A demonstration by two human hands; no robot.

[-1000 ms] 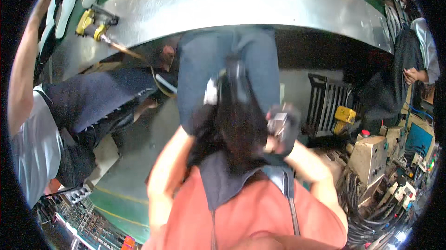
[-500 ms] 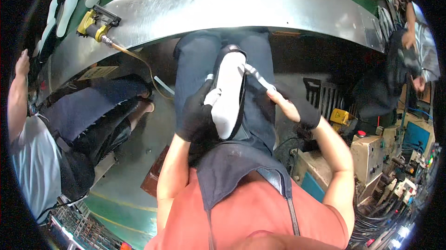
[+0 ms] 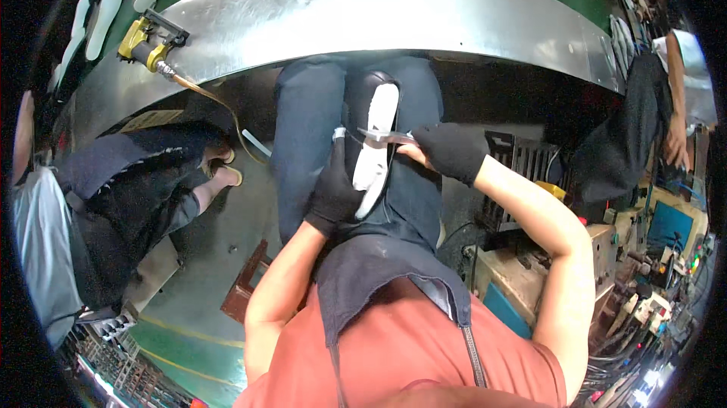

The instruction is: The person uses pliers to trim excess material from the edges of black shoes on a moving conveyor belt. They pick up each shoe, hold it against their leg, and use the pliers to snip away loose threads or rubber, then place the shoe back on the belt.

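A shoe with a black upper and a white underside (image 3: 384, 106) lies sole up across my lap, its rounded black end pointing toward the bench. My left hand (image 3: 335, 192), in a black fingerless glove, is closed round the shoe's near left side. In my gloved right hand (image 3: 447, 152) is a slim metal hand tool (image 3: 395, 137) with a pale handle. Its head lies across the middle of the white underside; its exact kind cannot be made out.
Ahead runs a curved metal bench (image 3: 318, 18) with a yellow air-powered nailer (image 3: 144, 43) and its hose. White sole-shaped pieces (image 3: 106, 18) lie beyond, at the far left. Co-workers sit left (image 3: 113, 218) and right (image 3: 628, 120). Machinery (image 3: 522, 272) stands at my right.
The tool has swung from the shoe's right edge to lie across its middle. My right hand has moved left and slightly up; the shoe has turned and my left hand has shifted right.
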